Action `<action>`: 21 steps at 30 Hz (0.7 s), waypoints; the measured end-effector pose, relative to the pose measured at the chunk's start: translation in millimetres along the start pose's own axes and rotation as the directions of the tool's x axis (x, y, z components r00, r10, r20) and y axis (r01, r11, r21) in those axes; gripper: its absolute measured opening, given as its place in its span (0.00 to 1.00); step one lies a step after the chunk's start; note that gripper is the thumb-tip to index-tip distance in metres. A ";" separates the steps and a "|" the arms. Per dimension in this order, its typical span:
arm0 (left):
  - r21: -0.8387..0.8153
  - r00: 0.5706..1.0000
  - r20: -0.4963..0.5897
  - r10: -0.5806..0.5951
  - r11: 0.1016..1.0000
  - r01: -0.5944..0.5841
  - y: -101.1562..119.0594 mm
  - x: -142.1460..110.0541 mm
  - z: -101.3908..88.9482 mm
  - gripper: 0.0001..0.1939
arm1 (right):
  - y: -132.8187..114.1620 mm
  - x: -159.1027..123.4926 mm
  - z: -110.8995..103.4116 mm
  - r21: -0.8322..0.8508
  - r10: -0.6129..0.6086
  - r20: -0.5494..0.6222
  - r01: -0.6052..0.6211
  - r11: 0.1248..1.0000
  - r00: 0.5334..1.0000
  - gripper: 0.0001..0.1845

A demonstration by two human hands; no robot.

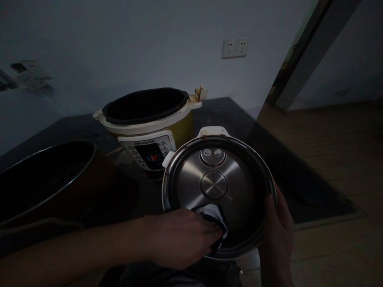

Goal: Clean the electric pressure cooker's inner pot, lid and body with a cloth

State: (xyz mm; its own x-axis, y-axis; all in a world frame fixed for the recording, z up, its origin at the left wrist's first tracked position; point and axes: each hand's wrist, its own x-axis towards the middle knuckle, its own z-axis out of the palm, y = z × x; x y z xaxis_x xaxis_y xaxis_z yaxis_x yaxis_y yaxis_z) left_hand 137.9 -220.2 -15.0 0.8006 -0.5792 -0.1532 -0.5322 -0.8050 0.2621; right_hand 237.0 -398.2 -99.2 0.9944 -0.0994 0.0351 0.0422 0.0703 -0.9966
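Observation:
A round pressure cooker lid (236,183) is tilted up with its brushed-metal inner side toward me. My right hand (277,227) grips its right rim, thumb on the near face and fingers behind. Pressed against the lower left of the inside is a black and white cloth (215,213), with my left hand (185,237) closed over it. Behind the lid stands the cooker body (185,123), white and yellow-green with a control panel (148,149); its top is uncovered and dark inside.
A large dark pot (89,159) stands at the left on the black tabletop (215,111). Wall sockets (235,48) are on the wall behind. The table's right edge borders a tiled floor (329,151).

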 end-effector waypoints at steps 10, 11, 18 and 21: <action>-0.002 0.998 -0.066 0.019 1.000 -0.019 8.7 51.2 22.9 0.28 | 4.0 4.3 -1.1 -0.058 -0.036 -0.007 0.036 0.998 0.999 0.28; 0.036 0.995 -0.096 0.012 0.999 -0.009 8.0 57.4 24.4 0.27 | 5.0 4.7 -2.0 -0.076 -0.036 -0.012 0.035 0.996 0.999 0.28; 0.252 0.976 -0.212 -0.055 0.962 0.109 -2.6 84.6 17.0 0.26 | 8.8 4.9 -4.5 -0.074 -0.053 0.011 0.054 0.996 0.999 0.28; 0.334 0.965 -0.246 -0.089 0.927 0.170 -15.0 88.5 9.7 0.26 | 7.8 5.1 -3.3 -0.048 -0.056 0.017 0.057 0.997 0.998 0.28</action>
State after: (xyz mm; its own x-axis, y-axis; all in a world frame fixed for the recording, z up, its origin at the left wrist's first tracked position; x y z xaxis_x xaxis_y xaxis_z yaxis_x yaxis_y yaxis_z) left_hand 214.1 -260.6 -41.7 0.8877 -0.4560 0.0633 -0.4488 -0.8878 -0.1014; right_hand 242.0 -401.4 -107.1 0.9920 -0.0863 0.0922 0.0940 0.0166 -0.9954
